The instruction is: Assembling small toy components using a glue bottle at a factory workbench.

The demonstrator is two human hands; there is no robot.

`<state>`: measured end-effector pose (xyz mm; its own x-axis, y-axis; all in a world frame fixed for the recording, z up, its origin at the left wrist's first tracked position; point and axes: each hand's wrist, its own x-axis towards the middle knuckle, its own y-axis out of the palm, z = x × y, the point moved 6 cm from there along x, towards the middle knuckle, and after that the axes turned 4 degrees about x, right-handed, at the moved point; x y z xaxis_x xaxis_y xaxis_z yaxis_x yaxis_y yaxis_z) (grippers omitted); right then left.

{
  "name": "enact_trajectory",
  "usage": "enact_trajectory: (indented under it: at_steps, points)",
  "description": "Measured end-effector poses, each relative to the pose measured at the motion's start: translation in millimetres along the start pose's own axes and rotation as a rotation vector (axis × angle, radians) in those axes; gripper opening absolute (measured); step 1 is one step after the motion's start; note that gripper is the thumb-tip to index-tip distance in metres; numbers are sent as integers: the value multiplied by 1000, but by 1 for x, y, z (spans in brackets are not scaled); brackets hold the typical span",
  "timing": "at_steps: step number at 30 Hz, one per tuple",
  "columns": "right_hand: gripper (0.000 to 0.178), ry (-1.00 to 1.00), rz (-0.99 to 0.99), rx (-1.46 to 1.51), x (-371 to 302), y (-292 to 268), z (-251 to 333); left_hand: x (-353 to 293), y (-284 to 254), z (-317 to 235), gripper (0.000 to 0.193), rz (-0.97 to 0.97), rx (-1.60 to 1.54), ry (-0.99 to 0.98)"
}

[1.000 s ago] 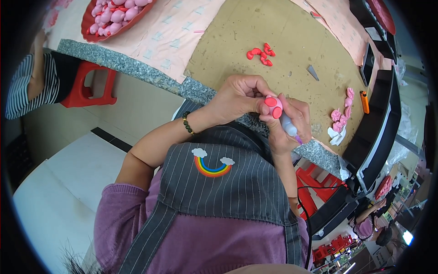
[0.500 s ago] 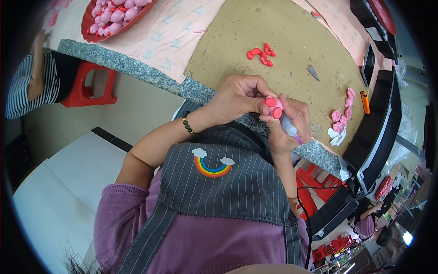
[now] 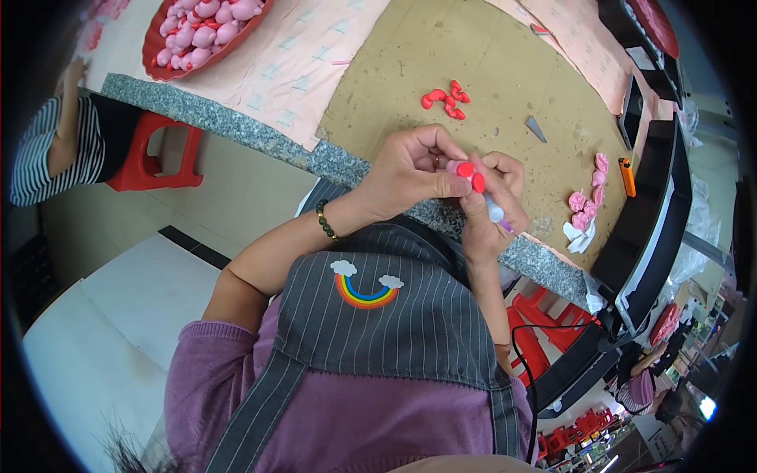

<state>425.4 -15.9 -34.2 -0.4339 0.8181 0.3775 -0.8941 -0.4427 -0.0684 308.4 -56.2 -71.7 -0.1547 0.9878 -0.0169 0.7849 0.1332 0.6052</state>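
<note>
the left hand (image 3: 414, 169) is closed around a small pink clay piece (image 3: 457, 167) with red bits (image 3: 471, 175) stuck on it. it pinches the piece between thumb and fingers, just above the near edge of the worktop (image 3: 473, 47). the right hand (image 3: 493, 201) is wrapped tight around a thin tool with a pale handle (image 3: 495, 211), and its thumb presses up against the red bits. the two hands touch each other, right in front of the striped apron with the rainbow patch (image 3: 364, 288).

to do this step well, i think the left hand should hold the pink piece softly, so the clay does not squash. the red bits should be pushed on gently and flat, so they stick and keep their shape. keeping both hands close to the body looks like a good way to stay steady. the tool tip is hidden, so i cannot tell where it touches.

more red clay bits (image 3: 445, 98) lie on the brown mat, well apart from the hands. finished pink pieces (image 3: 587, 193) sit near an orange lighter (image 3: 627, 177) on the right. a red bowl of pink clay shapes (image 3: 201, 27) is far off to the left.
</note>
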Motion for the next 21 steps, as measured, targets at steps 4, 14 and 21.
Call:
enact_trajectory:
  at_steps: [4,14,21]
  points:
    - [33,101,-11,75,-1,-2,-6,2,-2,-12,27,-33,114,81]
    - [29,324,33,224,6,-10,-14,0,-2,-17,27,7,322,95]
    - [33,208,55,126,1,-11,-13,3,-4,-15,25,76,492,6]
